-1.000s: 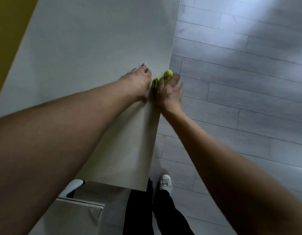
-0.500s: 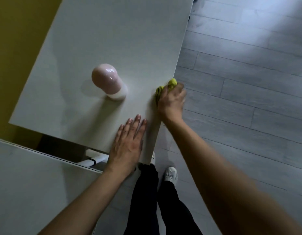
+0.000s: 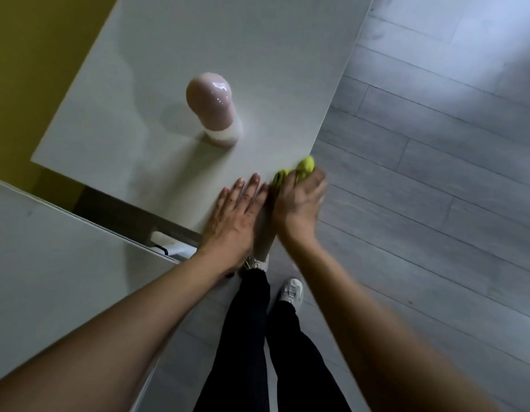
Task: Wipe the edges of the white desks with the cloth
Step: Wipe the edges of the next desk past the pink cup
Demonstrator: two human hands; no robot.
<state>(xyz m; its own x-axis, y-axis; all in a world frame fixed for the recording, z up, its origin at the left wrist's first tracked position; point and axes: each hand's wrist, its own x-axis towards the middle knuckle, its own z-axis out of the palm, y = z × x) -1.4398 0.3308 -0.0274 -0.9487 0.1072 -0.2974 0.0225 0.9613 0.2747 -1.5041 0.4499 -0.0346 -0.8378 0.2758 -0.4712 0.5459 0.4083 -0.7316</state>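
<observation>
A white desk (image 3: 228, 49) fills the upper middle of the head view, its right edge running diagonally down to its near corner. My right hand (image 3: 299, 203) grips a bunched yellow-green cloth (image 3: 302, 169) against that right edge, close to the near corner; most of the cloth is hidden under the fingers. My left hand (image 3: 235, 217) lies flat on the desk top just left of the right hand, fingers straight and spread. A second white desk (image 3: 49, 257) lies nearer to me at the lower left.
A glossy pink rounded lamp (image 3: 211, 108) stands on the desk left of the wiped edge. A yellow wall (image 3: 26, 69) lies at the left. Grey plank floor (image 3: 436, 173) spreads right. My dark-trousered legs and white shoes (image 3: 292, 291) stand below the corner. A dark gap separates the desks.
My right hand and the cloth have slid back along the desk's right edge toward the near corner. The left hand stays flat on the top, now close beside the right hand.
</observation>
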